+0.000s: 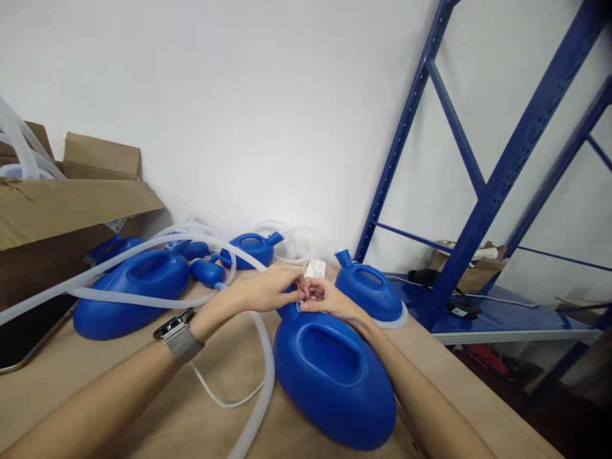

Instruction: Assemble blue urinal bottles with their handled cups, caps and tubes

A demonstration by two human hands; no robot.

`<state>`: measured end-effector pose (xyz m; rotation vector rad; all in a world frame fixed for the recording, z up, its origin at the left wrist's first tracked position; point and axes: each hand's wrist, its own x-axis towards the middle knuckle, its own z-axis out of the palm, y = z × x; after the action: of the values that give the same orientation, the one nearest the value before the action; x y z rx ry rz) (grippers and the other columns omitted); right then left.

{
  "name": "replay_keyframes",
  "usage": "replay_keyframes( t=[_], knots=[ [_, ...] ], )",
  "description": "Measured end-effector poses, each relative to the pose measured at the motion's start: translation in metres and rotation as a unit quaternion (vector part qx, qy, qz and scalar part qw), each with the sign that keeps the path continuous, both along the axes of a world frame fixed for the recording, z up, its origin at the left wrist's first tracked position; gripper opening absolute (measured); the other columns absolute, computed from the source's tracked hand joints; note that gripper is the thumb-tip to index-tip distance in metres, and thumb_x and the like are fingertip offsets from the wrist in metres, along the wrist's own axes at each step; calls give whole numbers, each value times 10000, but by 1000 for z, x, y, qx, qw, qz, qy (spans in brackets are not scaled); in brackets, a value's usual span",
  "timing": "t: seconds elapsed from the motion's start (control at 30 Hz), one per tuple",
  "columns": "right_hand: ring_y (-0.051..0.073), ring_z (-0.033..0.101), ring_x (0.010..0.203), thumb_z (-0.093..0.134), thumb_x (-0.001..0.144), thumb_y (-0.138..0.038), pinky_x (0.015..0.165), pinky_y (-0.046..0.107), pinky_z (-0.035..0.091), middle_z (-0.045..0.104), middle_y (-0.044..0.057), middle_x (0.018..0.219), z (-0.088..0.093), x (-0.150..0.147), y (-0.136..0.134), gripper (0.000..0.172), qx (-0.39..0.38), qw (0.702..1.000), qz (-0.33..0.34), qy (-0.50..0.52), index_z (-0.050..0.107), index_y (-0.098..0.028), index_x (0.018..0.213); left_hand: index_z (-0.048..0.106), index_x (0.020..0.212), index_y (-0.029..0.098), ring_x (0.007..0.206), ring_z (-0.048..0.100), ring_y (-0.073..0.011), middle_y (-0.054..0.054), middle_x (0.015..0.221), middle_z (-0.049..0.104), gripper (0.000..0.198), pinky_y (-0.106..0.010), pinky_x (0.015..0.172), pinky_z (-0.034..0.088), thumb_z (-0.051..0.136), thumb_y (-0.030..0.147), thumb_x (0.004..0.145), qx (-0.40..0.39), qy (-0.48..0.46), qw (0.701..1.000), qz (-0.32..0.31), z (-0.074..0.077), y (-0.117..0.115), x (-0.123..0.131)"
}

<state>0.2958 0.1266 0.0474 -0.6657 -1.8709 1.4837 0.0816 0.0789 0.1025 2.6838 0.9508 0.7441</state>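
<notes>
A large blue plastic bottle (377,408) with a recessed handle lies on the brown table (224,357), its neck pointing away from me. At that neck my left hand (280,288) and my right hand (327,298) meet, fingertips pinched close together. A thin, clear loop or strip shows between the fingers; its exact form is too small to make out. My left wrist wears a watch with a metal band. A translucent hose (265,376) curves down the table beside the bottle.
More blue bottles (138,293) with hoses lie at the left and back, another bottle (370,293) at the right. A white power strip (315,268) is behind my hands. A cardboard box (76,204) and black phone (31,331) are left; blue shelving (497,185) stands right.
</notes>
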Motion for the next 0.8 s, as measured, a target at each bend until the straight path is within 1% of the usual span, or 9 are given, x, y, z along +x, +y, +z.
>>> replay_keyframes(
  t=[0.1,0.17,0.27,0.4,0.5,0.6,0.7,0.8],
  knots=[
    [131,588,793,969,584,-300,809,264,464,614,-38,817,-2,1,5,448,-21,1000,13,-18,613,-192,834,621,967,183,782,657,-195,-55,939,715,167,-298,716,478,563,340,960,-24,0,1000,-12,0,1,-1],
    [159,627,884,961,583,-275,874,291,478,651,-15,906,-5,0,8,509,-37,999,10,-22,648,-194,976,614,972,177,810,656,-199,-63,958,713,150,-298,725,475,579,321,951,-38,3,999,-17,0,2,-1],
    [200,648,993,935,605,-264,932,328,489,664,6,1030,-10,-1,7,621,-60,998,14,-13,639,-218,1150,608,947,177,843,648,-199,-65,968,706,117,-300,751,472,567,286,949,-40,-4,999,-28,-2,3,-1],
    [234,651,1077,870,690,-324,1028,372,460,693,7,1091,-10,-4,-2,647,-98,994,38,-42,614,-267,1281,604,963,180,887,637,-199,-67,991,695,109,-301,789,473,534,263,956,-52,-12,997,-63,-4,4,-1],
    [269,668,1094,849,717,-380,1062,424,445,715,15,1113,-9,-5,-8,652,-119,990,55,-52,611,-274,1315,573,959,187,839,607,-179,-51,956,668,78,-284,752,461,514,237,948,-49,-22,996,-74,-4,4,-2],
    [281,674,1103,830,733,-430,1076,438,437,729,15,1110,-9,-5,-10,600,-124,989,54,-55,652,-274,1284,516,932,199,765,555,-155,-18,882,615,20,-270,703,437,498,194,924,-37,-44,996,-65,-6,3,-2],
    [280,646,1174,830,738,-402,1091,412,428,732,17,1132,-10,-5,-10,521,-92,994,33,-50,705,-274,1227,455,902,212,713,509,-139,15,811,549,70,-261,670,419,496,158,891,-37,-73,995,-48,-9,2,-1],
    [274,649,1172,839,730,-355,1071,401,449,727,6,1155,-12,-4,-11,492,-96,995,20,-32,726,-295,1206,407,877,225,714,495,-138,22,812,524,129,-264,667,412,498,134,859,-21,-96,995,-27,-13,1,2]
  ],
)
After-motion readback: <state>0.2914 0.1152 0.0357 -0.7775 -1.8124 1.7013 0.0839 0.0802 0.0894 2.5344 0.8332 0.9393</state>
